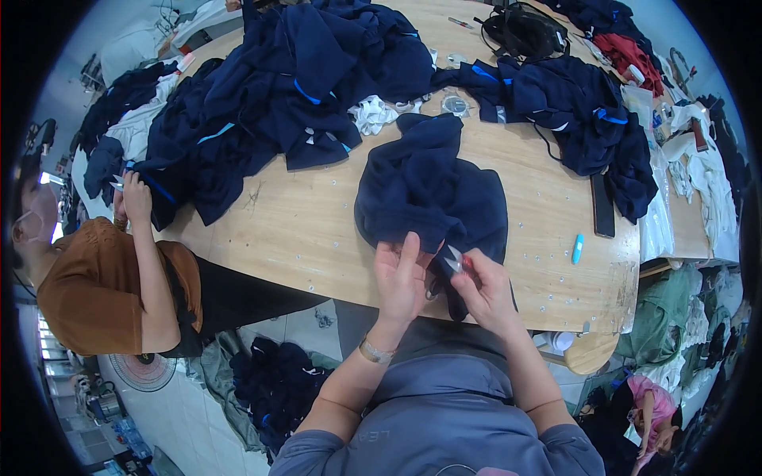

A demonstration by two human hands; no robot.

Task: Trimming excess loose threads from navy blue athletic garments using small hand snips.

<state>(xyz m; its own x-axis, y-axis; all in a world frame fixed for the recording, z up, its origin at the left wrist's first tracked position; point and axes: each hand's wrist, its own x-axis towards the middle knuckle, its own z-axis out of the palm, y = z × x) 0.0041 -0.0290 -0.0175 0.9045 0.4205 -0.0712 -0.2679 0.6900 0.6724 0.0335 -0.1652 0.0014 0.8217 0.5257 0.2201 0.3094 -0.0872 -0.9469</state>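
Note:
A dark navy garment (429, 186) lies bunched on the wooden table in front of me, its lower part hanging over the near edge. My left hand (399, 279) grips the near edge of the cloth, thumb on top and fingers underneath. In my right hand (486, 290) are small thread snips (452, 260) with silver blades and a bit of red at the grip. The blades point up and left, close to the cloth by my left thumb. Whether they touch it I cannot tell.
A big pile of navy garments (302, 71) with blue trim covers the far left of the table (317, 214); another pile (571, 103) lies far right. A phone (603, 206) and a turquoise cutter-like tool (577, 249) rest at right. A co-worker (111, 285) stands at left.

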